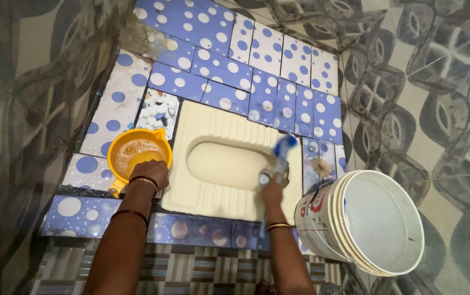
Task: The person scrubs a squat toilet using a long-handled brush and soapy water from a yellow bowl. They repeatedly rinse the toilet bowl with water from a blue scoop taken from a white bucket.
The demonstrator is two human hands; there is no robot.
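Observation:
A cream squat toilet pan (213,128) is set into a raised platform of blue and white dotted tiles (218,68). My left hand (150,170) grips the rim of a yellow mug (135,155) holding soapy water, resting on the tiles left of the pan. My right hand (272,188) holds a toilet brush (279,155) with a blue head, blurred, over the pan's right side. Bangles are on both wrists.
A large white plastic bucket (377,221) stands tilted toward me at the right, close to my right arm. Patterned grey wall tiles (437,98) close in on the left and right. A striped tiled step (202,267) lies below the platform.

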